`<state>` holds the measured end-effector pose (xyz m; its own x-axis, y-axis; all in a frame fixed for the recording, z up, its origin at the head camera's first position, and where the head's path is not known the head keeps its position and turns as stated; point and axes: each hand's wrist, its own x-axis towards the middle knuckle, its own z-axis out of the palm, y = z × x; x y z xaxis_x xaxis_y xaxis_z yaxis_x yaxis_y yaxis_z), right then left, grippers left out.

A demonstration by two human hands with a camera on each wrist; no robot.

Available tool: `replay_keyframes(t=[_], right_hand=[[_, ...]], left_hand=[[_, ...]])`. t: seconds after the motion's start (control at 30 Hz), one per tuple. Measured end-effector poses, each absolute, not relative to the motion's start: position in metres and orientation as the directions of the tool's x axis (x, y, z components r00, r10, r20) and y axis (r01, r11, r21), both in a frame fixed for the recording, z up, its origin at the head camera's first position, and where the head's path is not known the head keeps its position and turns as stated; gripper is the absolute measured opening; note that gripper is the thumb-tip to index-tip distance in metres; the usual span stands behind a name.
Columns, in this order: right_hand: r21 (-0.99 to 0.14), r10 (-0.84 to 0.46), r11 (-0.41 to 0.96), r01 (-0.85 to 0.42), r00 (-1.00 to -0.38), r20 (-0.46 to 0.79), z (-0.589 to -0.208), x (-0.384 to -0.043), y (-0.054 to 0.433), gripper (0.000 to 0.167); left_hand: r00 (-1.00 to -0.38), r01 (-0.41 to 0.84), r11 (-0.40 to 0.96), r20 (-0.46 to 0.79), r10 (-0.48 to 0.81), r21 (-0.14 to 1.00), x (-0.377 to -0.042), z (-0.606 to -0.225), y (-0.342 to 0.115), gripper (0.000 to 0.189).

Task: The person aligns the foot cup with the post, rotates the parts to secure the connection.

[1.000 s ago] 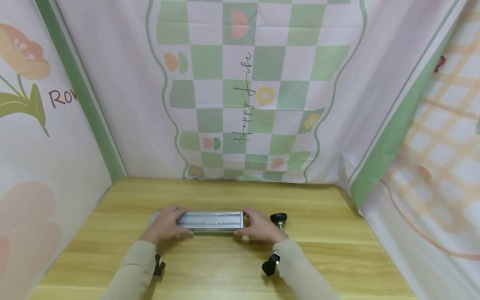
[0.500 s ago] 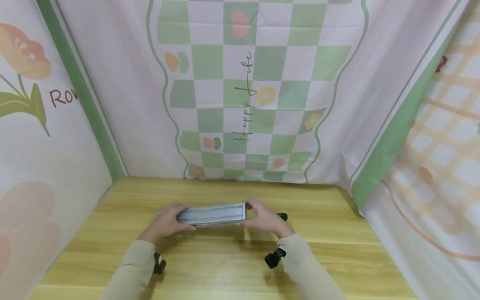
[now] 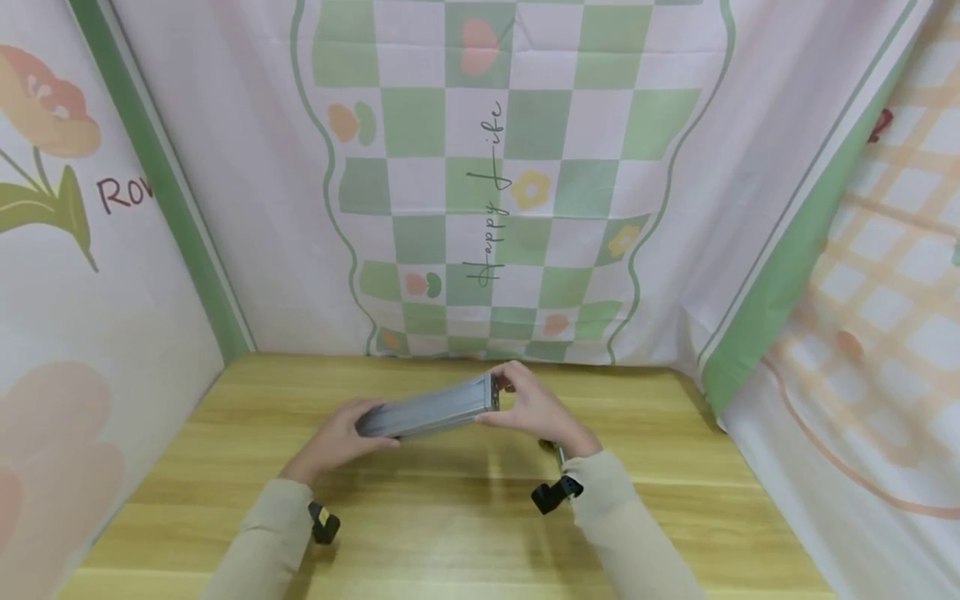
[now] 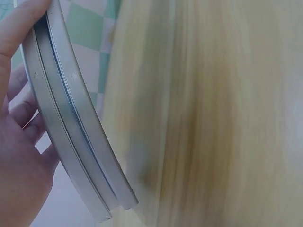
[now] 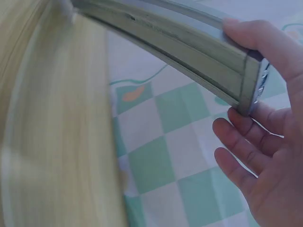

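Between both hands, above the wooden table, a silver aluminium profile bar [image 3: 427, 410] is held with its right end higher than its left. My left hand [image 3: 336, 439] grips the bar near its left end, thumb along the near side. In the left wrist view, a lengthwise groove runs down the metal bar [image 4: 71, 104]. At the raised end, my right hand [image 3: 536, 408] pinches the bar between thumb and fingers. The right wrist view shows that thumb on top of the bar [image 5: 189, 52] by its end cap, the lower fingers loosely curled beneath.
A metal rod with a black round foot [image 3: 553, 446] lies on the wooden table [image 3: 450, 533], partly hidden behind my right wrist. Patterned curtains [image 3: 480, 208] hang behind and on both sides of the table. Black wrist mounts [image 3: 557, 495] stick out from both sleeves.
The bar has risen from the table, and its right end has tilted upward. My right hand has moved up and away with it; the left hand has shifted only slightly.
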<state>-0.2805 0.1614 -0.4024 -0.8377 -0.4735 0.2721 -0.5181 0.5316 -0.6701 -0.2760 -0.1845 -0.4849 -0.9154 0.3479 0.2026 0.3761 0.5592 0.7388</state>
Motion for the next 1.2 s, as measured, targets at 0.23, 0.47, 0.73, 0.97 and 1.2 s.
replay_keyframes(t=[0.23, 0.47, 0.73, 0.97, 1.2], right_hand=[[-0.662, -0.436, 0.524, -0.535, -0.837, 0.331, -0.382, -0.275, 0.158, 0.062], [-0.705, -0.401, 0.459, -0.541, -0.834, 0.379, -0.368, -0.273, 0.154, 0.063], [-0.720, -0.383, 0.427, -0.547, -0.831, 0.404, -0.359, -0.272, 0.152, 0.061], [-0.746, -0.367, 0.359, -0.561, -0.820, 0.440, -0.351, -0.269, 0.149, 0.061], [-0.794, -0.321, 0.244, -0.557, -0.819, 0.476, -0.345, -0.264, 0.143, 0.063]], left_hand=[[-0.922, 0.365, 0.530, 0.217, 0.321, 0.766, -0.275, -0.479, -0.176, 0.076], [-0.939, 0.297, 0.451, 0.173, 0.296, 0.841, -0.277, -0.478, -0.162, 0.075], [-0.944, 0.266, 0.377, 0.159, 0.290, 0.887, -0.275, -0.479, -0.149, 0.071], [-0.945, 0.248, 0.327, 0.153, 0.289, 0.912, -0.272, -0.481, -0.134, 0.068], [-0.930, 0.258, 0.242, 0.173, 0.324, 0.935, -0.266, -0.482, -0.111, 0.063]])
